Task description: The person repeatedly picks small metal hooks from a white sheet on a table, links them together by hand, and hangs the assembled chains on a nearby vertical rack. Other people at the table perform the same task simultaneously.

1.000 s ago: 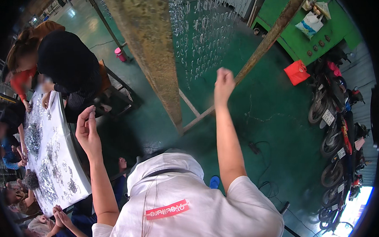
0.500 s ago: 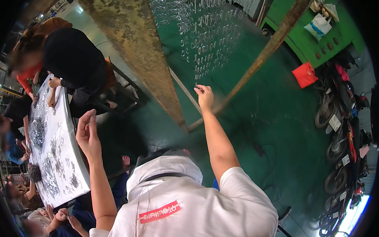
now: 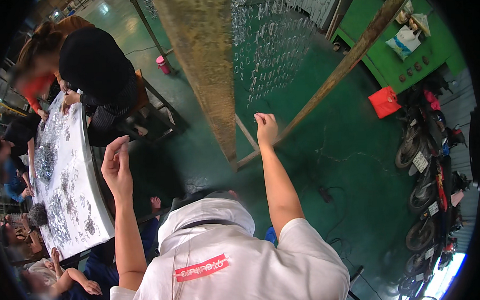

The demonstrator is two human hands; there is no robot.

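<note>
A rusty metal beam (image 3: 202,61) slants down the middle of the view; a white-covered counter (image 3: 96,202), bearing small grey pieces (image 3: 46,162), stands to the left. Right of the beam hang strands of small links (image 3: 266,59), long axes roughly upright, lower ends just beyond the fingertips of the right hand (image 3: 267,130). The right hand is the nearer; the left hand (image 3: 117,173) is raised on the counter side, well apart from the strands. The right fingers (image 3: 260,117) are drawn together in a pinch; a tiny dark item may show at their tips, too small to confirm. The left thumb and index finger nearly meet; whether they grip anything cannot be determined. Against half a second earlier, the right fingertips appear clear of the lowest link, which they seemed to meet; the left hand's pose is little changed.
</note>
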